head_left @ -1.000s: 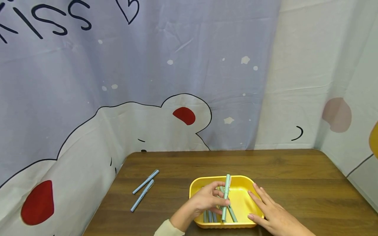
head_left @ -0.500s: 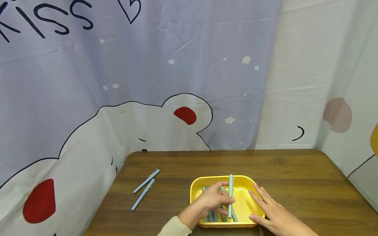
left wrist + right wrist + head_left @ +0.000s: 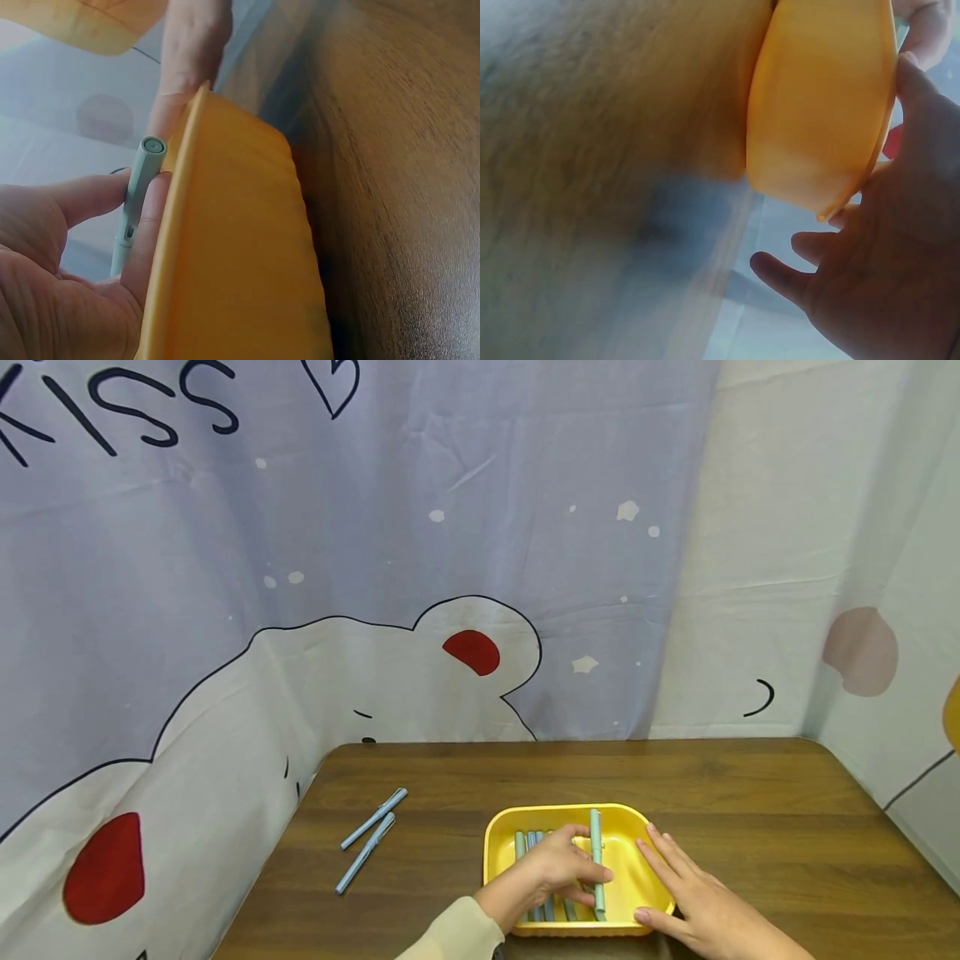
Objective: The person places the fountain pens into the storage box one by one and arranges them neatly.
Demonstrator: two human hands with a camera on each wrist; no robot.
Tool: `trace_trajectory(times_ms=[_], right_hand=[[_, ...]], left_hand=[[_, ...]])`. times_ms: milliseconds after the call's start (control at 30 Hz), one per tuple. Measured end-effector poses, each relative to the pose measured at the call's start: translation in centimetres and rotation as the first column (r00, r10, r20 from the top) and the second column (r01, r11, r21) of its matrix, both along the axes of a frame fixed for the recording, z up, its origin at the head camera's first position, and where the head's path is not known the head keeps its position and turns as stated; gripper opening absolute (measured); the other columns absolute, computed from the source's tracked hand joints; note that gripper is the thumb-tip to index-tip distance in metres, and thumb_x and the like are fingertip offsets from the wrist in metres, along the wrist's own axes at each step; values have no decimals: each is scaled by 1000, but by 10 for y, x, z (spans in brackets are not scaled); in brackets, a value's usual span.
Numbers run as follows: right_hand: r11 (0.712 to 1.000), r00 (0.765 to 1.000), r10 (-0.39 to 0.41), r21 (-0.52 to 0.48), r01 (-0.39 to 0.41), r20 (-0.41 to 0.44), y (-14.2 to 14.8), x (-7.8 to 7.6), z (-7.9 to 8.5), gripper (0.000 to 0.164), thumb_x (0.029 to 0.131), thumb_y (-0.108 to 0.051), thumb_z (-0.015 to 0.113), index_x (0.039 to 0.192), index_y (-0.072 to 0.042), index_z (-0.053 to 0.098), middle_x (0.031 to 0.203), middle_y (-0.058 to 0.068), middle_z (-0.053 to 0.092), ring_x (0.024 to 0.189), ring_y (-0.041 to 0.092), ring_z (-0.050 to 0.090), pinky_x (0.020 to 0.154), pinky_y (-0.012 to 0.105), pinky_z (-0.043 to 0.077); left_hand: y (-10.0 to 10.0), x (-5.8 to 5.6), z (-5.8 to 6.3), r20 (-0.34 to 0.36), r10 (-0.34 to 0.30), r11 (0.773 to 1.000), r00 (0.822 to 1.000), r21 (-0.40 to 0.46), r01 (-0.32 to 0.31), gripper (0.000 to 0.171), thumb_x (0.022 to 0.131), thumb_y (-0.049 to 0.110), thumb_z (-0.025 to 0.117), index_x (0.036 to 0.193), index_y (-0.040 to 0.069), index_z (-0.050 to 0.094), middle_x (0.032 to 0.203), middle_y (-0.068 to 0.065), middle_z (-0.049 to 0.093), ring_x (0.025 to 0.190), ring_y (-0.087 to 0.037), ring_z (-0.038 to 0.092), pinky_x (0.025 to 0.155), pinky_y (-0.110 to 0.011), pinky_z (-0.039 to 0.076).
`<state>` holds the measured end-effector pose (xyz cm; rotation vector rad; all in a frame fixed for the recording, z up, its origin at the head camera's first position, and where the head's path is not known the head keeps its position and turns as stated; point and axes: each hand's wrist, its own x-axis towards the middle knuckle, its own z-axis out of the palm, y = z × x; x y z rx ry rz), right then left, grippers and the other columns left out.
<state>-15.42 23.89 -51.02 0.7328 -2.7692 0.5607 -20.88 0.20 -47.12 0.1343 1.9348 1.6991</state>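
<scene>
My left hand (image 3: 558, 867) pinches a pale green capped pen (image 3: 597, 860) between thumb and fingers, over the inside of a yellow plastic tray (image 3: 577, 929). In the left wrist view the green pen (image 3: 152, 150) shows one end towards the camera, near the tray's rim (image 3: 184, 172). Several green and blue pens (image 3: 520, 845) lie side by side in the tray's left part, partly hidden by the left hand. My right hand (image 3: 697, 893) rests on the tray's right rim with fingers extended; in the right wrist view its thumb touches the rim (image 3: 889, 97).
Two light blue pens, an upper one (image 3: 373, 818) and a lower one (image 3: 365, 853), lie slanted on the left of the wooden table (image 3: 435, 793). A printed curtain (image 3: 570, 568) hangs behind the table's far edge.
My left hand has moved right across the tray with the green pen, which now stands further right. The right hand stays at the tray's rim.
</scene>
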Motion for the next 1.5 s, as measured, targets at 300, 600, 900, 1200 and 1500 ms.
trace_trajectory(times_ms=[300, 600, 900, 1200, 1500], right_hand=[[999, 997, -18, 46, 21, -72, -3, 1, -1, 77, 90, -54, 71, 150, -10, 50, 156, 21, 42, 140, 37, 44, 93, 58, 52], [997, 996, -26, 73, 32, -84, -4, 3, 0, 76, 91, -56, 68, 151, -12, 50, 157, 19, 41, 143, 37, 40, 101, 61, 45], [996, 994, -27, 77, 35, -104, -3, 1, -5, 76, 91, -56, 67, 153, -16, 48, 159, 17, 39, 153, 20, 24, 103, 63, 36], [997, 993, -21, 68, 29, -120, -2, 2, -6, 76, 91, -55, 68, 153, -16, 47, 159, 17, 40, 153, 17, 22, 107, 60, 34], [999, 999, -27, 28, 28, -46, -4, 1, -1, 74, 92, -54, 69, 152, -15, 49, 160, 16, 37, 148, 29, 35, 102, 67, 36]], left_hand=[[18, 0, -4, -4, 29, 997, 1000, -73, -30, 58, 85, -3, 78, 135, -1, 49, 81, -16, 67, 64, -23, 71, 57, -32, 61], [35, 1, -5, 11, 34, 991, 999, -128, -32, 54, 86, -3, 77, 134, -4, 52, 78, -16, 66, 62, -22, 70, 58, -31, 60], [43, -2, -8, 11, 42, 989, 999, -145, -40, 54, 85, -4, 77, 133, -7, 53, 77, -16, 66, 61, -21, 69, 56, -28, 60], [47, -2, -14, 13, 24, 987, 1000, -160, -21, 48, 86, -2, 78, 128, -10, 55, 73, -16, 67, 55, -18, 68, 54, -26, 58], [52, 0, -15, 26, 6, 980, 1000, -201, 0, 54, 87, 2, 78, 132, -11, 52, 70, -15, 68, 53, -17, 67, 54, -26, 58]])
